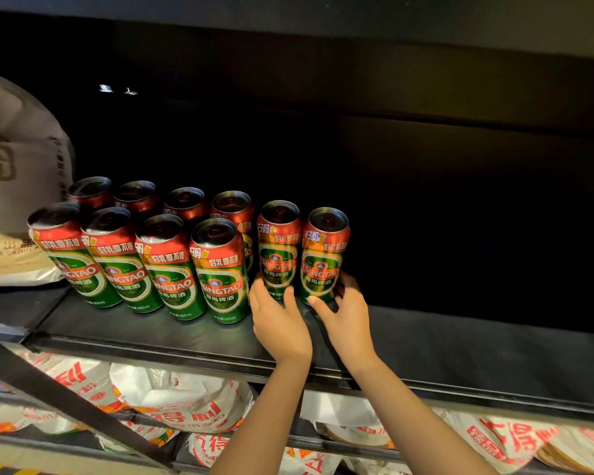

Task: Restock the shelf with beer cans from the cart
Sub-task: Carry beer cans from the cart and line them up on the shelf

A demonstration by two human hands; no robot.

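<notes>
Several red-and-green Tsingtao beer cans point(172, 265) stand upright in two rows on the dark shelf point(151, 334). Two more cans stand at the right end of the back row. My left hand point(278, 323) holds the base of the left one point(277, 248), thumb on its front and fingers round its left side. My right hand point(345, 317) grips the base of the right one point(324, 255), thumb in front and fingers wrapped behind. Both cans are upright with their bottoms at shelf level. The cart is out of view.
Pale flour sacks point(18, 186) are stacked at the shelf's left end, beside the cans. The shelf stretches dark and bare to the right point(477, 341). Bags with red print point(186, 402) fill the lower shelf. A dark bar point(66, 399) slants across the lower left.
</notes>
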